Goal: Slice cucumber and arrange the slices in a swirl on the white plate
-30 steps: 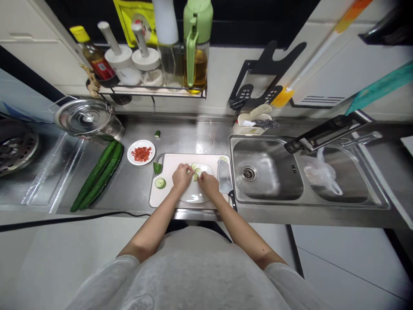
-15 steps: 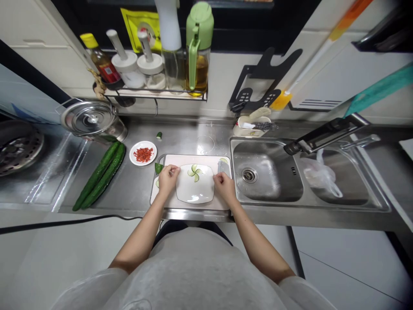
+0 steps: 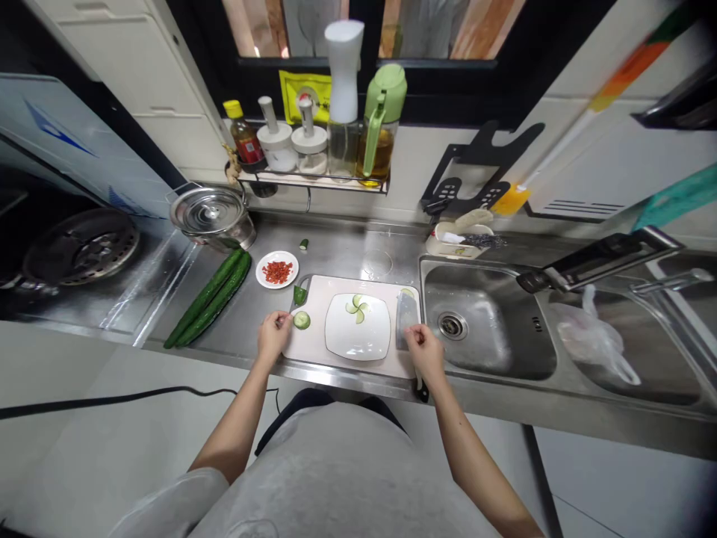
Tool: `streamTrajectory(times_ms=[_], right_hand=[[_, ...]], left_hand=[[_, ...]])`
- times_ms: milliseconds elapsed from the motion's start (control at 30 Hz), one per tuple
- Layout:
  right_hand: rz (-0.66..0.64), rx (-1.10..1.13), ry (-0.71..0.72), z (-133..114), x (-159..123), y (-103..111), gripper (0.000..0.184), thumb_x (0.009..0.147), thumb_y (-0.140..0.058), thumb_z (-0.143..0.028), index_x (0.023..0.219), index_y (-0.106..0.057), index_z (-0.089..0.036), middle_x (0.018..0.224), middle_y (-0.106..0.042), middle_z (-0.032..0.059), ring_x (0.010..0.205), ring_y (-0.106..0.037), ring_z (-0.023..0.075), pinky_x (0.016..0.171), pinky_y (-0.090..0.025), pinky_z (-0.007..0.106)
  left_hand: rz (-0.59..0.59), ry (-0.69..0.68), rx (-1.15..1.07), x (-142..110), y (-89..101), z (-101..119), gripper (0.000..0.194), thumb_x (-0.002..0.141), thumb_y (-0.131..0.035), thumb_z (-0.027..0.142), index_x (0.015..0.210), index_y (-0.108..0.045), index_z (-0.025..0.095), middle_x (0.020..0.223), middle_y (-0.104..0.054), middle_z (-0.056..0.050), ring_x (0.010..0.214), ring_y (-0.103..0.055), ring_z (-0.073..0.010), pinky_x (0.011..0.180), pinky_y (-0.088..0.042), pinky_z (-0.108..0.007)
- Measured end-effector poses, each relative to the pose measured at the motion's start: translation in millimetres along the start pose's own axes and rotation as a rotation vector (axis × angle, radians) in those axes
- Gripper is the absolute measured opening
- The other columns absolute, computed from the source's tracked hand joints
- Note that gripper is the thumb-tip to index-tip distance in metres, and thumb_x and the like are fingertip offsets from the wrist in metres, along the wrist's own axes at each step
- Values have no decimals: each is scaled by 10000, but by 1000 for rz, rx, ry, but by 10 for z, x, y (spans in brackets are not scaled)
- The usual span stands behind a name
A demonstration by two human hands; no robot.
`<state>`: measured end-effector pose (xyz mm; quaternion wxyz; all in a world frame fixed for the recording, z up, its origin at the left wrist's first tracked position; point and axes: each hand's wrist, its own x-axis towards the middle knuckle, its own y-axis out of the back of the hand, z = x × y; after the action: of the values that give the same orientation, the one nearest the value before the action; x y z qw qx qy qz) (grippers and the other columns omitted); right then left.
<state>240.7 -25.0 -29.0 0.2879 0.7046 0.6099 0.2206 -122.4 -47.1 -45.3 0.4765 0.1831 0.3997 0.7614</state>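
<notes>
White plate point(image 3: 357, 342) between left fingers point(image 3: 280, 318), right fingers point(image 3: 414, 335); untouched.

Your loosely curled left hand point(image 3: 274, 333) is by the left edge of the cutting board point(image 3: 307, 347), near a cucumber chunk point(image 3: 301, 320); your curled right hand point(image 3: 424, 350) is at the knife point(image 3: 404, 315). Between them, cucumber slices point(image 3: 359, 308) fan out on a white plate point(image 3: 357, 341)

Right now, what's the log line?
left hand near cucumber piece; right hand at knife, contact unclear; white plate on cutting board, holding cucumber slices
</notes>
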Motion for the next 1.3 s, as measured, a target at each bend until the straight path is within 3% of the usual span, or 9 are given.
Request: streamTrajectory(times_ms=[367, 700, 1100, 1300], right_hand=[[-64, -60, 59, -106, -47, -94, 467, 805, -393, -629, 746, -564, -199, 540, -513, -13, 512, -466, 140, 542, -331, 249], [-121, -92, 82, -170, -118, -166, 484, 816, -380, -632, 777, -593, -199, 534, -509, -13, 522, -478, 150, 546, -324, 253], [-148, -84, 87, -147, -200, -169, 438, 829, -383, -593, 758, -567, -202, 528, -486, -27, 515, -464, 141, 545, -311, 248], [-164, -66, 85, -162, -239, -161, 413, 832, -392, -572, 762, -563, -203, 541, -490, -24, 533, -474, 146, 556, -320, 253]], left_hand=[[-88, 24, 191, -31, -101, 60, 348, 809, -571, 388, 1127, -619, 256, 1030, -608, -69, 925, -595, -215, 765, -426, -298], [-63, 7, 215, -58, -143, 110, 305, 823, -567, 378, 1098, -647, 271, 1049, -599, -64, 903, -600, -210, 755, -429, -300], [-3, -4, 104, -72, -177, 147, 206, 808, -572, 278, 993, -655, 239, 978, -651, -49, 866, -600, -188, 766, -417, -285], [-18, 62, -175, -59, -135, 189, 248, 757, -621, 279, 995, -620, 212, 818, -655, 3, 671, -555, -110, 696, -428, -239]])
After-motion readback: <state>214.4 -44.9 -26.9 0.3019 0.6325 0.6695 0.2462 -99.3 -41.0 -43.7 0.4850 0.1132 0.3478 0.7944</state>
